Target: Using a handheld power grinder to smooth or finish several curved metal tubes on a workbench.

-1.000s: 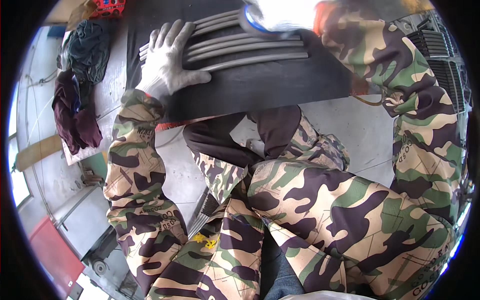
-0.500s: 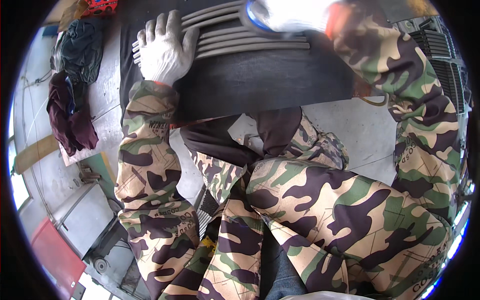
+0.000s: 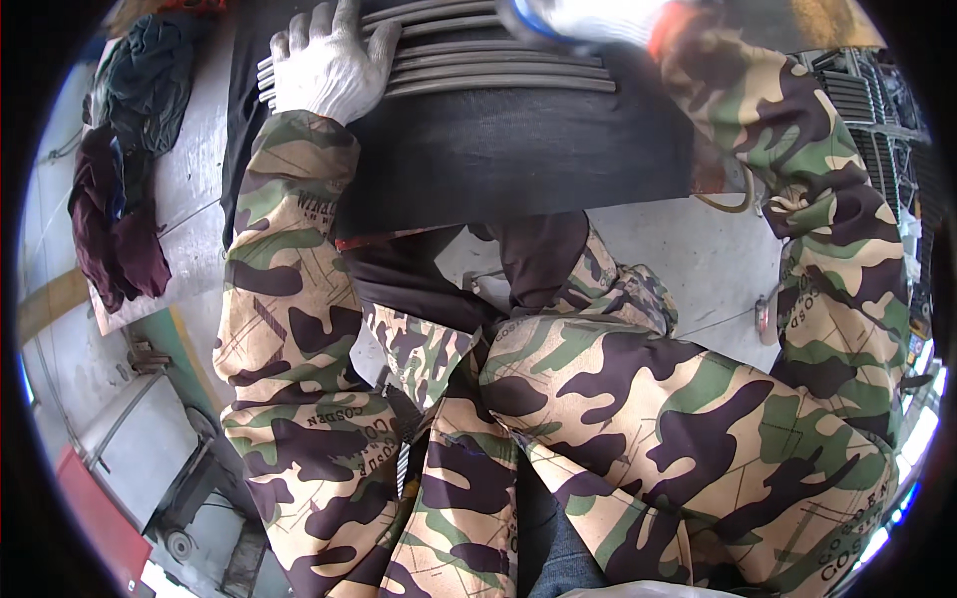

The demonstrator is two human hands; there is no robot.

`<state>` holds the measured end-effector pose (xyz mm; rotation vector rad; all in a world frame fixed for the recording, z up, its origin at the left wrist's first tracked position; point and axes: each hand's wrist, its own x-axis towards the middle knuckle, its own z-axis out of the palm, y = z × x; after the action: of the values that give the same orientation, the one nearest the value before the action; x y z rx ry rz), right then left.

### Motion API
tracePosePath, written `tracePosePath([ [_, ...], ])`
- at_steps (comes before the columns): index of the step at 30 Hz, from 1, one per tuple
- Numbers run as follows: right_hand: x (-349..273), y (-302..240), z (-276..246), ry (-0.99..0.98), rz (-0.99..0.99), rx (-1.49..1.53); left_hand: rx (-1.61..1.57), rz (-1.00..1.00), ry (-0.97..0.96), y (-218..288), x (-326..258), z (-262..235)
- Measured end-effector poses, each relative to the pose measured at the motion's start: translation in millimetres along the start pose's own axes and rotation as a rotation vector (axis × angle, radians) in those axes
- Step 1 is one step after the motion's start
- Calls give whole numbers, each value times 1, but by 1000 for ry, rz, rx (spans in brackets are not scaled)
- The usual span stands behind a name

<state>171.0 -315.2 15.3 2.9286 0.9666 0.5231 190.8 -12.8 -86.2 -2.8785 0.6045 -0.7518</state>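
Observation:
Several thin grey metal rods (image 3: 498, 72) lie side by side on a black-covered table top (image 3: 518, 149). My left hand (image 3: 329, 65), in a white knit glove, rests flat across their left part with its fingers spread. Over the right part of the rods is my right hand (image 3: 608, 18), also white-gloved with an orange cuff, smeared by motion and partly cut off by the upper edge. Along its left side runs a curved blue edge (image 3: 535, 20); whether this belongs to the glove or to a held thing cannot be made out. Its fingers do not show clearly.
Dark green cloth (image 3: 145, 85) and maroon cloth (image 3: 115, 224) lie on a grey surface at left. A rack with dark bars (image 3: 872, 125) stands at far right. Below left are a red panel (image 3: 95, 518) and grey machinery. My camouflage-covered legs are below the table's near edge.
The view has shifted, so table and rods sit slightly higher in it. My right hand has slid a little to the right along the rods. My left hand stays on them.

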Motion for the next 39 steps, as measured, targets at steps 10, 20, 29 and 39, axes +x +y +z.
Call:
tracePosePath([
  [10,6,-5,1,-18,-7,28,35,43,-48,-1,3,-2],
  [20,-7,-5,-3,-22,-26,-1,97,46,-44,-2,12,7],
  [29,18,-5,14,63,-28,-39,64,24,-54,0,13,11],
  [39,-7,6,0,-10,-2,-7,141,69,-42,4,11,-1],
])
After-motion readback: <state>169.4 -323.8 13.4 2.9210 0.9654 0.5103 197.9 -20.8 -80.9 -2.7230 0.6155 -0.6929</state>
